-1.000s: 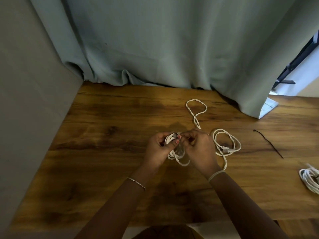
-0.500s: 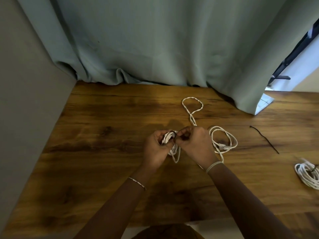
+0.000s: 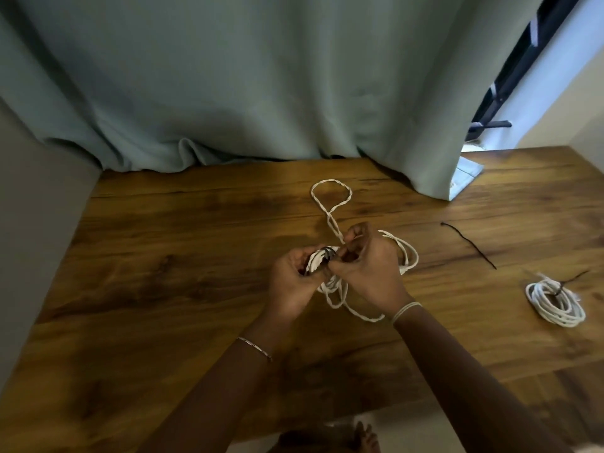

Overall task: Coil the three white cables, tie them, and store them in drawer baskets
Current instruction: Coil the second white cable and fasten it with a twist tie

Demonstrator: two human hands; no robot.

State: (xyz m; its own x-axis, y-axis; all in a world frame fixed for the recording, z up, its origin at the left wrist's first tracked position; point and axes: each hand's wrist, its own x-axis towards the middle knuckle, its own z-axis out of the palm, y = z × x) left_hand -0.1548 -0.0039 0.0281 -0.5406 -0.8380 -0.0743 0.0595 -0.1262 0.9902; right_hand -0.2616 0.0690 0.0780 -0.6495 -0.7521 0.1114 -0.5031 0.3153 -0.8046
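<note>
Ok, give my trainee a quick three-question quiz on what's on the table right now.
1. True or false: the tied coil lies on the table, to the right of the right hand.
2. What lies loose between that hand and that coil? A) black tie B) scissors C) basket
3. What do the left hand and right hand grip?
Key: 1 true; 2 A; 3 the half-wound cable.

The table (image 3: 163, 273) is brown grained wood with a soft sheen. The curtain (image 3: 261, 76) at 12 o'clock is matt, smooth-woven cloth. The white cable (image 3: 330, 186) looks twisted and matt; the coiled cable (image 3: 555, 302) at 3 o'clock looks like smooth plastic. The bracelet (image 3: 255, 348) glints like metal
</note>
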